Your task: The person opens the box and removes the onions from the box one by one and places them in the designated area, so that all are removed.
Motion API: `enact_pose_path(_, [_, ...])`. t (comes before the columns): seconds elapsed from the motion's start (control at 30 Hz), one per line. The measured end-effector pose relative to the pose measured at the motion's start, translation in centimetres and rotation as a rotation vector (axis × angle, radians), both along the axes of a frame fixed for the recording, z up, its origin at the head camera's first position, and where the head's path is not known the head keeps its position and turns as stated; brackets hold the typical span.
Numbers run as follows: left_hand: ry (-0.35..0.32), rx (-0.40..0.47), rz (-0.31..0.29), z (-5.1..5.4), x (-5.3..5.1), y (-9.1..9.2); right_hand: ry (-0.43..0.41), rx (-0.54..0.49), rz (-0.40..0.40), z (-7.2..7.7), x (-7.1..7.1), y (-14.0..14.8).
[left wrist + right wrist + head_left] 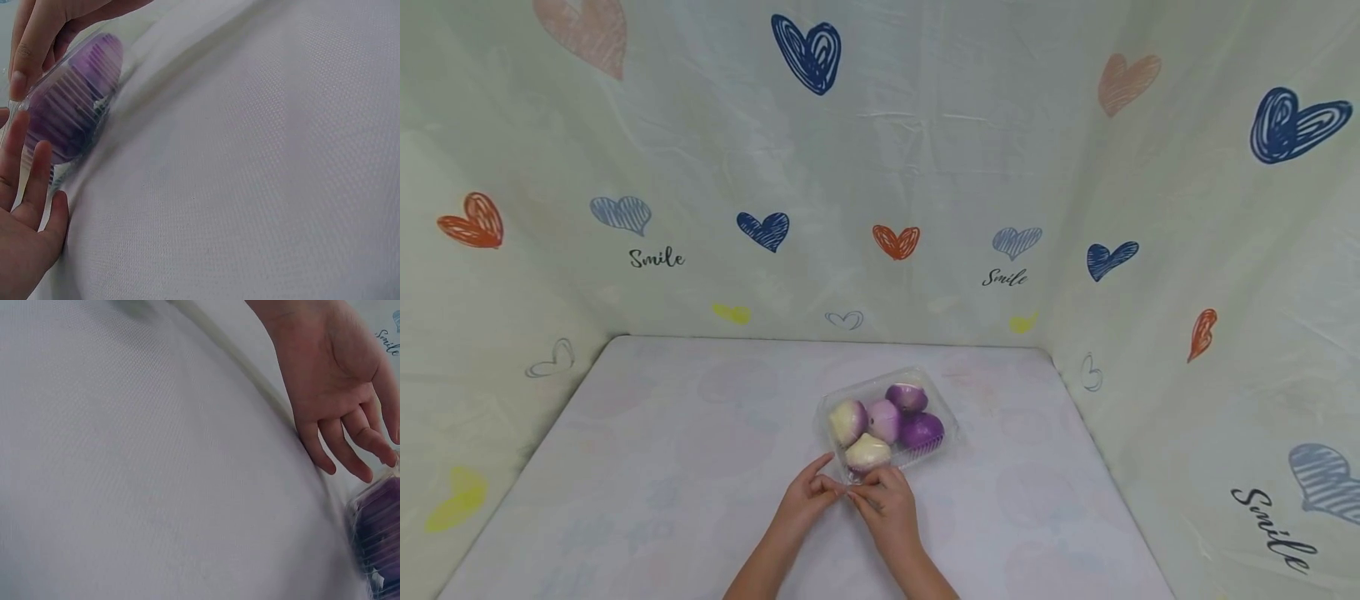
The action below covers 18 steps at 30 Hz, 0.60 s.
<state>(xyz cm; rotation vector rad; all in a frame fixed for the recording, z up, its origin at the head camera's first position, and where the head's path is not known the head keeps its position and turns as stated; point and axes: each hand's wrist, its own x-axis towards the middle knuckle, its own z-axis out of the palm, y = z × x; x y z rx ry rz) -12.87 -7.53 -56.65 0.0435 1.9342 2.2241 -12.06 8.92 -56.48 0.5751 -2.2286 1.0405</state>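
Observation:
A clear plastic clamshell box (951,408), apparently lidded, lies slightly turned on the table and contains several purple-and-cream onions (883,421). At its near corner, my left hand (805,500) pinches the edge with its fingertips while one finger sticks up. My right hand (889,504) pinches the same corner from the other side, its fingertips almost meeting the left ones. In the left wrist view, the left hand (28,231) has several fingers spread beside the ribbed wall of the box (69,106). The exact edge between the fingertips is hidden.
A table with a pale cloth (685,450) extends around the box. Behind it and at both sides hangs a light curtain (925,150) printed with hearts and the word Smile.

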Motion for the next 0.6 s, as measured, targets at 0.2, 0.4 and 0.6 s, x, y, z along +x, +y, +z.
enact_pose_path(0.2, [-0.008,0.051,-0.023,-0.25,-0.1,0.06,0.067,-0.039,0.059,-0.48,-0.44,0.26])
enact_pose_path(0.4, [-0.058,0.091,-0.032,-0.33,0.01,0.13,0.053,-0.033,0.084,-0.42,-0.67,0.45])
enact_pose_path(0.6, [-0.113,0.144,-0.053,-0.32,0.0,0.13,-0.042,-0.051,0.1,0.09,-0.76,0.53])
